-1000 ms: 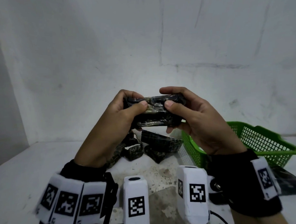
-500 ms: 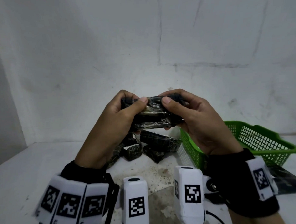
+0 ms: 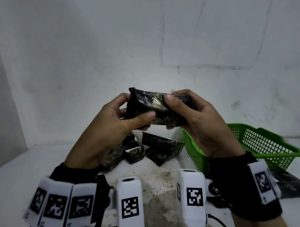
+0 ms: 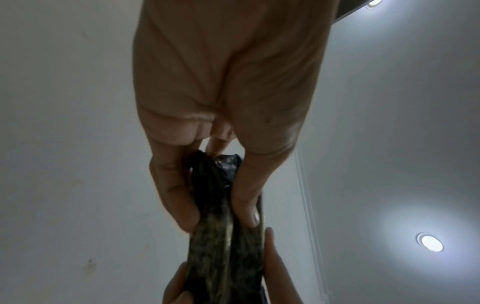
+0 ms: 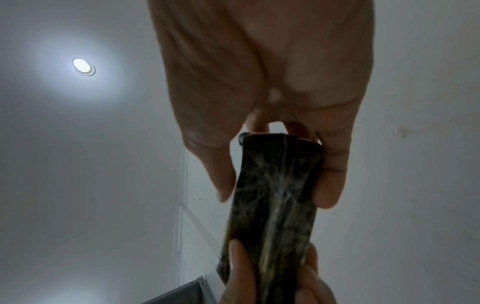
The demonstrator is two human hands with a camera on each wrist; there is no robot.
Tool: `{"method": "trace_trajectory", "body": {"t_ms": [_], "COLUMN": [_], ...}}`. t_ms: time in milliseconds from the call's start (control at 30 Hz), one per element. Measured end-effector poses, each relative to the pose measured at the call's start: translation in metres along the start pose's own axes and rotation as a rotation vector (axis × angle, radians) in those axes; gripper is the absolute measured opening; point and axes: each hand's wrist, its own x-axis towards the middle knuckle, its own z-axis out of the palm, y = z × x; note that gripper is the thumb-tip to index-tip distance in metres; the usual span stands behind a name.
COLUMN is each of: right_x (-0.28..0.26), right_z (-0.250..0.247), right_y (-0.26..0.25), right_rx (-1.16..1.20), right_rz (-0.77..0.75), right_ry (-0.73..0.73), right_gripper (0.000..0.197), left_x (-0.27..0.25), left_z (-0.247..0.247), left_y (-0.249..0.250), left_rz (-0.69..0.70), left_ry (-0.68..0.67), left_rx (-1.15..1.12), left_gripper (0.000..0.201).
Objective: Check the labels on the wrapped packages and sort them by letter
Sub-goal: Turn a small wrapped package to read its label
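Package [image 3: 156, 109] held up at chest height between both hands, label not in sight.

Left hand [image 3: 112, 125] pinches its left end, thumb in front and fingers behind; right hand [image 3: 193, 118] grips the right end the same way, both above the table [image 3: 20, 168]. More wrapped packages [image 3: 157, 147] lie heaped below, just left of the green basket [image 3: 266, 143]; another dark bundle [image 3: 287, 183] lies near the right wrist. The glossy wrap looks slippery, so turning it to find the letter could let it slide from such end-only pinches, and glare on the film could make a letter misread.
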Motion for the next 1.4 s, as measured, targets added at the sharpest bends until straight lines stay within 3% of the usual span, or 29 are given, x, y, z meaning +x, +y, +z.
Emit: {"method": "trace_trajectory", "body": {"t_ms": [133, 267, 400, 467, 533, 667, 833, 967, 1100, 1300, 1400], "right_x": [0.000, -0.005, -0.007, -0.007, -0.006, -0.004, -0.006, -0.006, -0.005, -0.003, -0.004], "right_z": [-0.004, -0.008, 0.003, 0.008, 0.012, 0.008, 0.008, 0.006, 0.002, 0.005, 0.004], "right_y": [0.004, -0.002, -0.007, -0.004, -0.001, 0.003, -0.004, -0.005, -0.002, -0.002, -0.001], "right_rx": [-0.139, -0.530, -0.273, -0.211, -0.198, -0.126, -0.104, -0.109, -0.128, -0.095, -0.102], "right_rz": [0.020, -0.049, -0.007, 0.005, -0.017, -0.015, 0.038, 0.074, 0.032, 0.033, 0.028], "right_ry": [0.047, 0.144, -0.021, -0.082, -0.073, -0.018, -0.092, -0.116, -0.102, -0.076, -0.079], "right_gripper": [0.020, 0.018, 0.034, 0.030, 0.022, 0.018, 0.020, 0.024, 0.020, 0.014, 0.016], "left_x": [0.001, 0.001, 0.001, 0.001, 0.001, 0.000, 0.000, -0.001, -0.001, 0.001, -0.001], "left_z": [0.006, 0.007, 0.009, 0.012, 0.014, 0.008, 0.005, 0.008, 0.009, 0.012, 0.012], "left_y": [-0.001, -0.005, -0.009, -0.008, -0.004, 0.003, 0.002, 0.003, 0.005, 0.003, 0.003], "left_rz": [0.106, 0.176, 0.178, 0.187, 0.160, 0.090, 0.133, 0.168, 0.116, 0.170, 0.135], "left_ry": [0.076, 0.212, 0.210, 0.161, 0.126, 0.099, 0.120, 0.109, 0.085, 0.160, 0.131], "left_rx": [0.061, 0.223, 0.359, 0.353, 0.318, 0.122, 0.158, 0.149, 0.062, 0.139, 0.100], "left_gripper": [0.032, 0.024, 0.031, 0.029, 0.021, 0.025, 0.007, 0.010, 0.022, 0.011, 0.028]}}
